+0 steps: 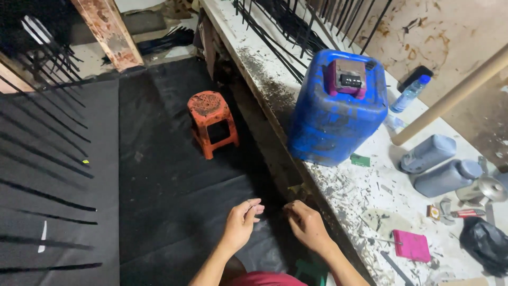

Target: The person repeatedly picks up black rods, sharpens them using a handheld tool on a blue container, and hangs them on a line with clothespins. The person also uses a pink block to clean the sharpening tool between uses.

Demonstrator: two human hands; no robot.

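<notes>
My left hand (241, 222) and my right hand (308, 226) are held close together low in the view, over black sheeting (174, 175) on the floor beside a workbench (365, 196). Both hands have their fingertips pinched together, a short gap apart. Nothing shows between the fingers against the dark floor; I cannot tell whether a thin strand is held. My right hand is just off the bench's near edge.
A blue jerrycan (336, 114) with a small grey and pink device (349, 79) on top stands on the spattered bench. An orange stool (211, 122) sits on the floor. Two grey bottles (428, 153), a pink pad (411, 245), a black bag (484, 243) and thin black rods (286, 26) lie on the bench.
</notes>
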